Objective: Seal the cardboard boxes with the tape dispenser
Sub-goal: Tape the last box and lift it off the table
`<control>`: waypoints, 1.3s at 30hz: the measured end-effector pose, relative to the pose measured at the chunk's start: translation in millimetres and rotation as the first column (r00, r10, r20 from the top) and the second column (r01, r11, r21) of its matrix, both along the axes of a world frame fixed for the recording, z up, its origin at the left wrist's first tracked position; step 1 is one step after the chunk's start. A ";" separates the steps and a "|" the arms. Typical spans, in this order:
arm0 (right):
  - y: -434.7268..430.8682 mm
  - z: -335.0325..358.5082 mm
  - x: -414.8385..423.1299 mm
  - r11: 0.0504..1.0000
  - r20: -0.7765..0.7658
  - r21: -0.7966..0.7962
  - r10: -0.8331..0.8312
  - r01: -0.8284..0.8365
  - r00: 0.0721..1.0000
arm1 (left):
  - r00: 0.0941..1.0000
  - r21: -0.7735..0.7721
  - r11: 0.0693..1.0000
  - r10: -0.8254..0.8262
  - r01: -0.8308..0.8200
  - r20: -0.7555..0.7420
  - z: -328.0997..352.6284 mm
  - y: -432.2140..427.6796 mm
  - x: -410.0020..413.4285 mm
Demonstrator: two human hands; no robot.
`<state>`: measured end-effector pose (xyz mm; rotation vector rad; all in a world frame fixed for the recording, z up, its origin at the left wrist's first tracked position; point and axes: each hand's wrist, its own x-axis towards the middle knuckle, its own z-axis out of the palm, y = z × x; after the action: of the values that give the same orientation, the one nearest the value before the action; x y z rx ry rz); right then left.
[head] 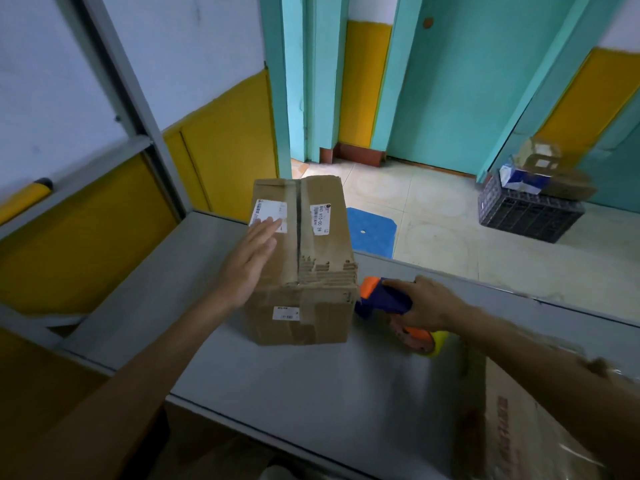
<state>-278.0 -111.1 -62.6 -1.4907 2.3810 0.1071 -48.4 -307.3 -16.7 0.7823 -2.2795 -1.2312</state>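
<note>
A worn cardboard box (322, 237) with white labels stands on the grey table (294, 379); its two top flaps are closed and a dark seam runs between them. My left hand (247, 263) lies flat with straight fingers on the left flap. To the right of the box, my right hand (424, 303) grips the blue handle of an orange and blue tape dispenser (388, 301), whose yellowish tape roll (434, 344) shows below the hand. The dispenser's front end is near the box's right front corner.
A second cardboard box (526, 420) with red print sits at the table's lower right, under my right forearm. On the tiled floor beyond are a blue mat (372, 232) and a dark plastic crate (528, 211) holding boxes. A yellow wall runs along the left.
</note>
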 end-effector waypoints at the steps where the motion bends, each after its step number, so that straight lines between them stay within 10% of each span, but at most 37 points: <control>1: 0.5 -7.1 2.3 0.999 0.010 0.041 -0.016 0.016 1.000 | 1.000 0.034 0.999 0.012 -0.011 -0.023 0.5 -1.1 3.7; 9: 12.0 7.2 1.8 0.954 0.089 0.284 -0.121 0.091 0.989 | 0.953 0.016 0.955 0.297 -0.297 -0.062 -11.2 -1.5 42.1; 13: 13.8 7.5 -1.7 0.941 -0.107 0.329 -0.051 0.083 0.993 | 0.938 0.048 0.944 0.331 -0.327 -0.107 -14.1 1.1 54.7; 16: 11.7 13.7 4.1 0.996 -0.106 0.083 -0.029 0.038 0.994 | 0.947 0.129 0.956 0.283 -0.265 -0.154 -12.9 3.2 54.9; 20: -2.1 42.5 30.3 0.896 0.400 -0.429 0.076 0.113 0.913 | 0.961 0.190 0.965 0.213 -0.179 -0.175 -10.5 8.8 52.8; 24: -13.6 50.8 45.0 0.869 0.594 -0.463 0.159 0.174 0.788 | 0.970 0.194 0.976 0.134 -0.094 -0.201 -12.0 7.9 61.1; 31: -21.2 45.6 48.3 0.867 0.533 -0.473 0.141 0.155 0.834 | 0.986 0.155 0.988 0.031 -0.005 -0.165 -21.8 2.2 71.6; 39: -18.1 47.7 47.3 0.896 0.623 -0.409 0.137 0.171 0.770 | 0.999 -0.149 0.989 -0.032 0.026 -0.042 -32.8 -2.1 73.6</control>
<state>-230.7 -129.2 -14.9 -1.3698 1.8988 -0.8816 25.2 -309.3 -49.5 0.6639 -2.3231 -1.0658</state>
